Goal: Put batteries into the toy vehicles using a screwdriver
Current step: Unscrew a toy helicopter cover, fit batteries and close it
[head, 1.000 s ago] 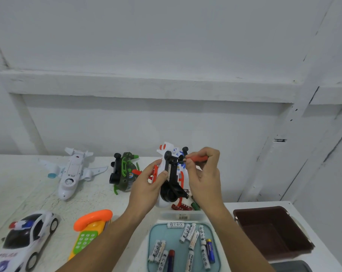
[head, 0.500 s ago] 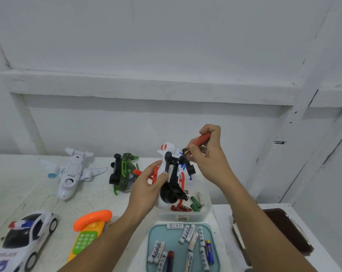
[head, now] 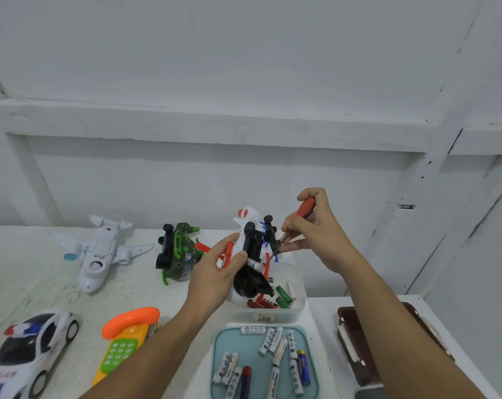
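My left hand (head: 215, 272) grips a white toy vehicle (head: 251, 240) with red and blue trim, turned so its black underside and wheels face me. A white battery (head: 254, 264) lies in its underside near my thumb. My right hand (head: 316, 234) holds a red-handled screwdriver (head: 304, 208), its tip angled down to the toy's underside. Below the toy stands a clear tub (head: 298, 309) holding several red, green and white batteries. A teal tray (head: 223, 344) nearer me carries several white batteries and a blue one.
On the white table (head: 128, 292) lie a white toy plane (head: 100, 251), a green and black toy vehicle (head: 177, 251), a police car (head: 28, 349) and an orange-yellow toy phone (head: 126, 338). A brown box (head: 356, 341) sits at the right behind my forearm. A white wall rises behind.
My right hand lifted the screwdriver from level at the toy's top to a steep angle, then brought its tip down onto the underside. A white battery now shows in the toy's underside.
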`<state>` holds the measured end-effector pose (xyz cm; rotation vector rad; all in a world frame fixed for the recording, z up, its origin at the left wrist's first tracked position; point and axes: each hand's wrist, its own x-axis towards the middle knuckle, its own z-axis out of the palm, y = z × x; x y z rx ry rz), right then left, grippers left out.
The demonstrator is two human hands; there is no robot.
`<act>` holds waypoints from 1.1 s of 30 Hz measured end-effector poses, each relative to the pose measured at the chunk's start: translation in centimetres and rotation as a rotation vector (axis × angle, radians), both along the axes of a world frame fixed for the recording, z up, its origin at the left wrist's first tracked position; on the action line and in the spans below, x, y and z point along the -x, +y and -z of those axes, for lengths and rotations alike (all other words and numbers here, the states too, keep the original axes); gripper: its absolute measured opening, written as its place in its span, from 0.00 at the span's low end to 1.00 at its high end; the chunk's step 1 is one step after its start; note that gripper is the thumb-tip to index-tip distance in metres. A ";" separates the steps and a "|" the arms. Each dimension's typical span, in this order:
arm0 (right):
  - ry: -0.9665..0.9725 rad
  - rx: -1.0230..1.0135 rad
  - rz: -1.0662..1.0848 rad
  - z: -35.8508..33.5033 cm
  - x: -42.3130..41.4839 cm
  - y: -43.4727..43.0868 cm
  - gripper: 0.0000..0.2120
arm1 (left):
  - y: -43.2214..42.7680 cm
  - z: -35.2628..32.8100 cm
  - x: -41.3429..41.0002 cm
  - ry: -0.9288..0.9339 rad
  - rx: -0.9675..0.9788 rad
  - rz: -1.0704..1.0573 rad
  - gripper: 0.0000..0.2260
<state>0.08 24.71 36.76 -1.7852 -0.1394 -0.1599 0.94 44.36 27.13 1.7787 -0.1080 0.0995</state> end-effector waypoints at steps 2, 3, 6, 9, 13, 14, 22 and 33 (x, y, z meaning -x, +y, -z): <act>-0.001 0.043 0.039 0.3 0.0 -0.2 0.19 | -0.1 -0.1 -0.1 0.000 -0.006 0.009 0.16; -0.014 0.064 0.067 0.5 0.0 -0.3 0.20 | -0.1 -0.2 -0.1 0.003 -0.008 0.011 0.17; -0.088 0.112 0.150 1.2 0.0 -0.2 0.21 | 0.0 -0.4 -0.1 -0.003 -0.053 0.009 0.17; -0.141 0.008 0.176 2.2 0.0 0.3 0.19 | 0.0 -0.6 0.1 -0.043 -0.131 0.011 0.17; -0.129 -0.039 0.124 3.5 -0.1 1.1 0.17 | -0.1 -0.4 -0.1 -0.051 -0.165 0.008 0.17; -0.122 -0.043 0.113 3.8 -0.1 1.2 0.17 | 0.0 -0.3 -0.2 -0.050 -0.172 0.004 0.17; -0.109 -0.096 0.134 4.6 -0.5 1.4 0.18 | 0.1 -0.2 -0.4 -0.036 -0.181 -0.023 0.11; -0.014 0.047 0.071 4.7 -1.3 1.0 0.18 | 0.0 -0.9 -0.1 -0.053 -0.222 -0.031 0.13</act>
